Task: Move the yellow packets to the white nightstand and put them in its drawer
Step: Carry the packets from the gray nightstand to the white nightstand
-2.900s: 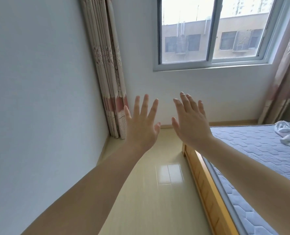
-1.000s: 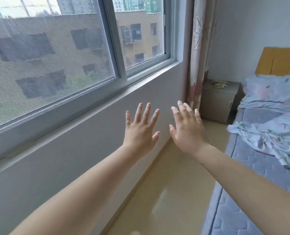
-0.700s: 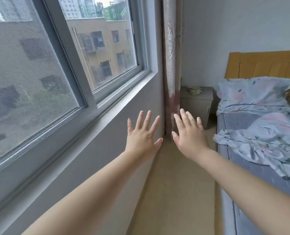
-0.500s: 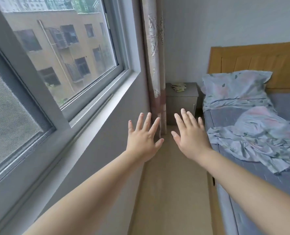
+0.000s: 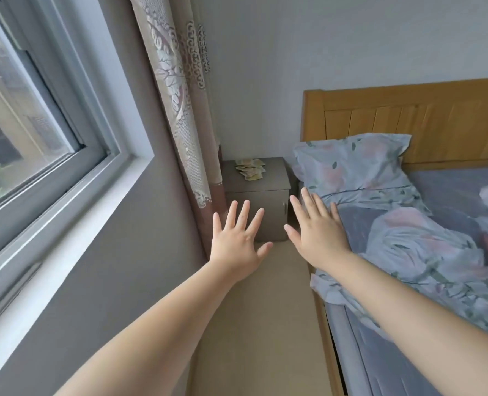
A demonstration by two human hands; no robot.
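Several yellow packets (image 5: 251, 168) lie in a loose pile on top of a small nightstand (image 5: 268, 181) in the far corner, between the curtain and the bed. The nightstand's front is closed, with a small handle on its right side. My left hand (image 5: 238, 240) and my right hand (image 5: 316, 228) are stretched out in front of me, fingers straight and spread, palms down. Both hands hold nothing and float in the air well short of the nightstand.
A narrow strip of floor (image 5: 254, 310) runs between the window wall (image 5: 117, 267) on the left and the wooden-framed bed (image 5: 408, 252) on the right. A patterned curtain (image 5: 180, 95) hangs beside the nightstand. A pillow (image 5: 354, 164) and a rumpled sheet lie on the bed.
The view has swung from the window round to the nightstand corner and come closer to it. My hands have kept their spread, empty pose.
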